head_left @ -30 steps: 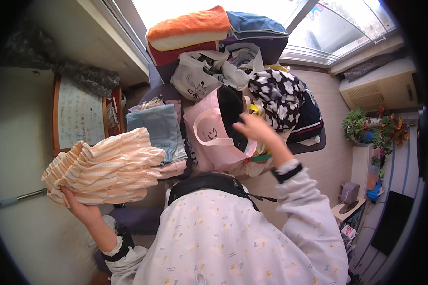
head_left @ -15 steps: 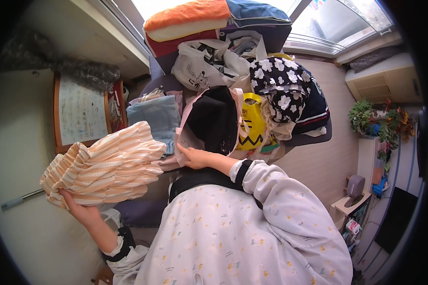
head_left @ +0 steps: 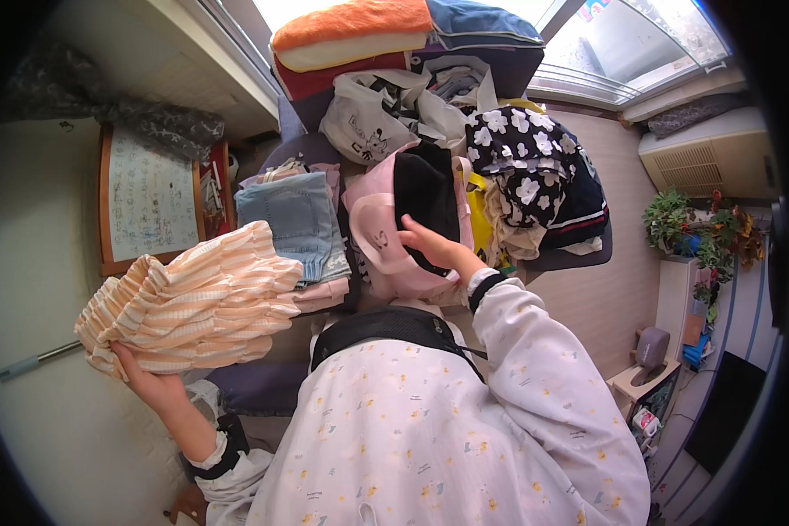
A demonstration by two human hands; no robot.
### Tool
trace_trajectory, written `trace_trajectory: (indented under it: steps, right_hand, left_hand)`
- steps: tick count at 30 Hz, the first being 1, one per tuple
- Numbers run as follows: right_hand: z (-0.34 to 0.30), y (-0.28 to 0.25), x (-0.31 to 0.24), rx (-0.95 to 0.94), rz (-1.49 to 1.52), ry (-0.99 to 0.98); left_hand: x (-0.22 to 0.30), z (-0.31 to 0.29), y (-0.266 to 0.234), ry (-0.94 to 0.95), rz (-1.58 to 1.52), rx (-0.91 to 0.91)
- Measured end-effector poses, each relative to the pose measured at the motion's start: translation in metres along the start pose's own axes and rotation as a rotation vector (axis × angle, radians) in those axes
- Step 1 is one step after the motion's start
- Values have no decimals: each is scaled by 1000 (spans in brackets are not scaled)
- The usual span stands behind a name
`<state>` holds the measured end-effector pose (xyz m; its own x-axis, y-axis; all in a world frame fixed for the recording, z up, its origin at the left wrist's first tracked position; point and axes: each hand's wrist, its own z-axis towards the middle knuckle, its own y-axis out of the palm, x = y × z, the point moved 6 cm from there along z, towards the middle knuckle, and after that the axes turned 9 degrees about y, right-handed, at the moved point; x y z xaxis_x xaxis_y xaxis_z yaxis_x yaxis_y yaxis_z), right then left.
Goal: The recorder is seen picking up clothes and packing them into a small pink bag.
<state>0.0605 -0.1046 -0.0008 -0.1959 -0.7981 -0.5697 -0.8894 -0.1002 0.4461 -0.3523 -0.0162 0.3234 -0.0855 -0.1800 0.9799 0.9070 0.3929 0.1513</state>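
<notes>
On the left, my left hand (head_left: 149, 380) grips the gathered waist of a peach-and-white striped garment (head_left: 197, 302), which looks like an elastic-waisted skirt. Its loose, ruffled side spreads toward a stack of folded clothes, with light blue denim (head_left: 287, 210) on top. A pink bag (head_left: 375, 230) stands in the middle with black cloth (head_left: 425, 180) showing in its opening. Over that opening is my right hand (head_left: 434, 245), thumb and fingers apart and nothing visible between them. Whether it touches the bag or the cloth I cannot tell.
A white plastic bag (head_left: 368, 114) of clothes sits behind the pink bag. To its right are a yellow bag (head_left: 479, 206) and a heap with black-and-white floral cloth (head_left: 519, 158). Orange (head_left: 351, 35) and blue folded textiles lie at the back. A whiteboard (head_left: 149, 193) stands left.
My right hand has let go of the pink bag's left rim and moved right and up over its opening. The bag's pink side now shows more. My left hand holds the skirt almost still.
</notes>
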Motion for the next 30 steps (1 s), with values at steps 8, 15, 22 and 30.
trace_trajectory:
  steps: [8, 15, 22, 30]
  right_hand:
    - [-45, -53, -21, 1211, -717, -107]
    - [-31, -85, 9, 1268, -431, 229]
    - [-14, -103, 31, 1163, -251, 331]
    - [-9, -87, 31, 1125, -558, 423]
  left_hand:
    - [-1, 3, 0, 11, 35, -4]
    - [1, 4, 5, 22, 37, -24]
    - [7, 2, 2, 6, 62, 25]
    - [5, -1, 1, -36, 46, 30]
